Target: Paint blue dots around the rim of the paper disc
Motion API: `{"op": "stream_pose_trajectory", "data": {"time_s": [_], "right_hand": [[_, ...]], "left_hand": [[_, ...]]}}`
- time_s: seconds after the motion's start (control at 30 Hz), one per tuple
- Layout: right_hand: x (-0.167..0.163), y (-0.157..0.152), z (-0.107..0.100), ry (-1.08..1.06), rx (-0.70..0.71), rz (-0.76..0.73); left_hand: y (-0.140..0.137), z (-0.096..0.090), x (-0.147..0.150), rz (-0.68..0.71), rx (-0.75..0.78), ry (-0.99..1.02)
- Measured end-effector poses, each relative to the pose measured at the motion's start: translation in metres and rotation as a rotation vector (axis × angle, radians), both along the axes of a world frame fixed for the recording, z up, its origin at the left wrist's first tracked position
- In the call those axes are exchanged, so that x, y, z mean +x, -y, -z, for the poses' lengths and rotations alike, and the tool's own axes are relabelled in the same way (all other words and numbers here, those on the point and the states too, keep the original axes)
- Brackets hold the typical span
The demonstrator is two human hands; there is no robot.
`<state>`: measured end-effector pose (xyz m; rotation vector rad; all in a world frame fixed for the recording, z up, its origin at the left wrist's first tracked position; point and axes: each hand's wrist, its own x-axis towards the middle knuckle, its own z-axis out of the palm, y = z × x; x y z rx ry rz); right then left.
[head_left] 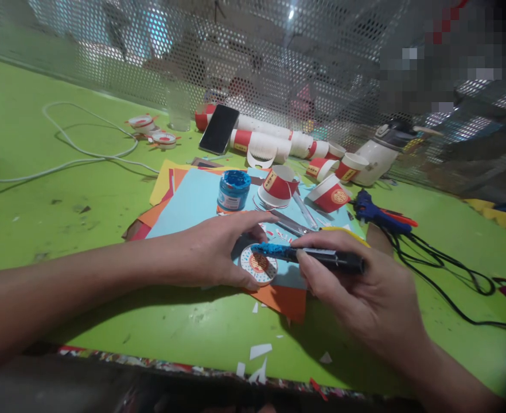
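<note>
Pen [330, 260] is cased in smooth plastic and tipped with rough paint [270, 249]. Pale-blue sheet [193, 198] is finished as matt paper.

left hand [212, 246]: bare | left forearm [85, 287]: uncovered | right hand [371, 292]: bare | right forearm [444, 370]: uncovered

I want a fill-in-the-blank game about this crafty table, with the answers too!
1. The right hand holds a black pen with its tip coated in ____ paint.
2. The left hand steadies a decorated disc whose shape is ____.
3. The tabletop is coloured ____.
4. The glue gun lies nearer the ____ hand.

Missing words: blue; round; green; right.
</note>
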<state>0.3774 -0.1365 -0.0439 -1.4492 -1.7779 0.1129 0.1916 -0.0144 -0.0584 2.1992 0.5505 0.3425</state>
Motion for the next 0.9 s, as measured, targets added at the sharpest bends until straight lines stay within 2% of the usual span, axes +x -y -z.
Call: {"op": "stream_pose_trajectory", "data": {"time_s": [0.23,0.37,0.5,0.9], "right_hand": [[-0.0015,0.0010,0.0010,-0.014,0.022,-0.045],[0.0014,0.0026,0.0048,-0.142,0.028,0.068],[0.0015,0.0036,0.0044,-0.135,0.071,0.171],[-0.0005,0.0019,0.0060,-0.143,0.061,0.138]], "left_hand": [[-0.0003,-0.0010,-0.0010,0.007,0.029,0.006],[0.0002,-0.0028,-0.0009,-0.002,0.034,-0.012],[0.0005,-0.0022,-0.0005,0.002,0.037,0.005],[0.0002,-0.0026,-0.0009,0.015,0.026,-0.001]]}}
